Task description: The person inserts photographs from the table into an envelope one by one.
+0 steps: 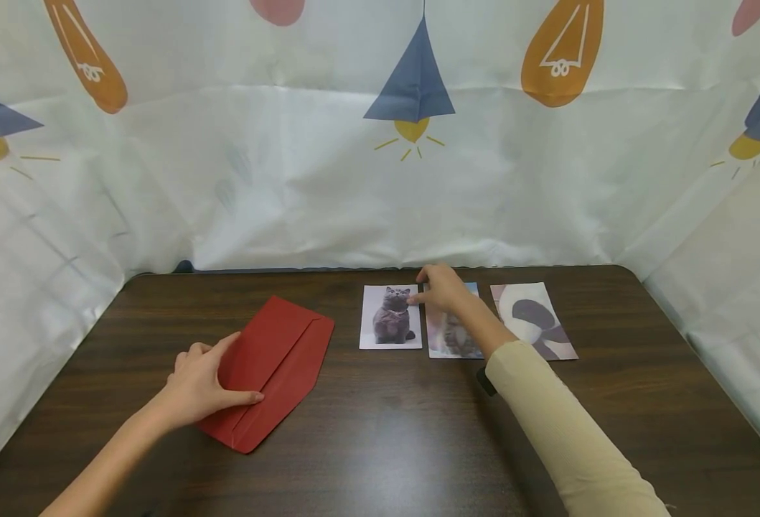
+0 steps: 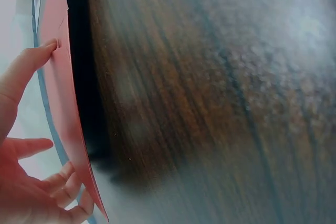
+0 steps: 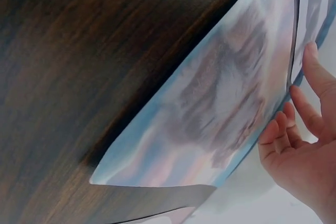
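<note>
A red paper envelope with its flap unfolded is gripped at its left side by my left hand. The left thumb presses on its face and the other fingers are at its far edge. My right hand reaches over the back of the table. Its thumb touches the right edge of a photo card of a grey cat, and the index fingertip is near that card's upper right corner. Under the right hand and forearm lies a second card with a furry animal, partly covered in the head view.
A third card with a white and grey picture lies to the right of the forearm. The dark wooden table ends at a white curtain printed with lamps. Something small and black shows beside the right sleeve.
</note>
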Motion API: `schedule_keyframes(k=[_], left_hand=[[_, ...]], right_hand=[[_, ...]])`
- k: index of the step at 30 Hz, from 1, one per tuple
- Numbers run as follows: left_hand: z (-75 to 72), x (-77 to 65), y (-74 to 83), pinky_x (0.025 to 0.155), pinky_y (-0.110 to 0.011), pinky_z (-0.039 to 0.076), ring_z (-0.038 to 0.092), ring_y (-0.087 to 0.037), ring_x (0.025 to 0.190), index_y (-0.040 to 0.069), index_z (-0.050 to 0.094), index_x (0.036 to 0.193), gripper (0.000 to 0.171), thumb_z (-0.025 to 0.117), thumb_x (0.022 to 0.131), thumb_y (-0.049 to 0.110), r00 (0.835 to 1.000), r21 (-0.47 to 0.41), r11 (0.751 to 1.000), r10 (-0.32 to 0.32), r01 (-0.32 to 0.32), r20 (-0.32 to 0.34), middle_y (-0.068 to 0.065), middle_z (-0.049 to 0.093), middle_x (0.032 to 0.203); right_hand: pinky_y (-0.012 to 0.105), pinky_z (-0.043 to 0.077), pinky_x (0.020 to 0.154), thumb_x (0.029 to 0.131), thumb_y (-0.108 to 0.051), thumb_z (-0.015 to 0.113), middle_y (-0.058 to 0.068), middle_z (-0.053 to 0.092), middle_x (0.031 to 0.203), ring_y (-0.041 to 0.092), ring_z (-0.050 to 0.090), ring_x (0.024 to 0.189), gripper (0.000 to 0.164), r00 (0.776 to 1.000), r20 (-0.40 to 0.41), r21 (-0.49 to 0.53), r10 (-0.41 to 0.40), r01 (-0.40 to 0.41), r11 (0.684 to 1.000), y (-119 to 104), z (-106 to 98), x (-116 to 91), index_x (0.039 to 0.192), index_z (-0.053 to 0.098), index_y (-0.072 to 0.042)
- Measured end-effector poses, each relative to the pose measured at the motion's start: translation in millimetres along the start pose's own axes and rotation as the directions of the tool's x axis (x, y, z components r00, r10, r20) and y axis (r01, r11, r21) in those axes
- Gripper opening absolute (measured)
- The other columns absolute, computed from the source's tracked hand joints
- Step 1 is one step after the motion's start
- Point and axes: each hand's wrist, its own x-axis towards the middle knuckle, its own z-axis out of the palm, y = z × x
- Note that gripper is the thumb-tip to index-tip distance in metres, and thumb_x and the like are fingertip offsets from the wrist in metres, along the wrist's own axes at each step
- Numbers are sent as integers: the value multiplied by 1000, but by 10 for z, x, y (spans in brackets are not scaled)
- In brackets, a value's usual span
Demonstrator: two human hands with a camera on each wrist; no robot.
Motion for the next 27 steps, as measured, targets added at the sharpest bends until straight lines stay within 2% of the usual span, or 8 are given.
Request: schedule_keyframes(k=[6, 12, 17, 21, 27], left_hand=[[10, -29, 34, 74, -59, 52, 50, -55, 107, -11, 45, 151, 108, 92, 75, 50, 998, 33, 998, 48, -47, -34, -40, 53, 125], [6, -55, 69, 76, -55, 53, 51, -53, 105, -13, 47, 148, 105, 91, 77, 50, 997, 27, 998, 65, -64, -42, -38, 53, 124], [0, -72, 92, 76, -57, 54, 52, -54, 104, -11, 50, 149, 102, 90, 78, 51, 998, 39, 998, 53, -52, -41, -37, 51, 125], [6, -79, 105, 76, -57, 55, 54, -54, 103, -9, 52, 148, 99, 89, 80, 51, 997, 40, 997, 63, -61, -53, -37, 50, 126], [39, -82, 128, 88, -68, 51, 53, -59, 114, -4, 53, 150, 93, 85, 84, 52, 995, 73, 995, 79, -74, -63, -40, 50, 135]], right_hand=[[49, 48, 108, 96, -31, 81, 23, 57, 138, 38, 56, 125, 56, 1000, 0, -3, 11, -11, 1000, 3, 4, 12, 135, 60, 4], [47, 51, 102, 94, -28, 82, 23, 59, 133, 35, 59, 115, 54, 1000, -2, 2, 7, -7, 1000, 4, 15, 43, 131, 61, 5], [43, 51, 93, 92, -24, 84, 18, 62, 119, 30, 58, 103, 52, 1000, -8, 31, 16, -16, 999, -2, 15, 62, 127, 59, 4], [40, 48, 85, 92, -21, 85, 13, 57, 106, 26, 53, 93, 48, 1000, -9, 75, 23, -22, 997, -19, 9, 56, 121, 56, 2], [39, 45, 85, 90, -18, 87, 9, 56, 101, 24, 52, 91, 42, 999, -26, 122, 32, -28, 992, -35, -6, 46, 112, 55, -2]])
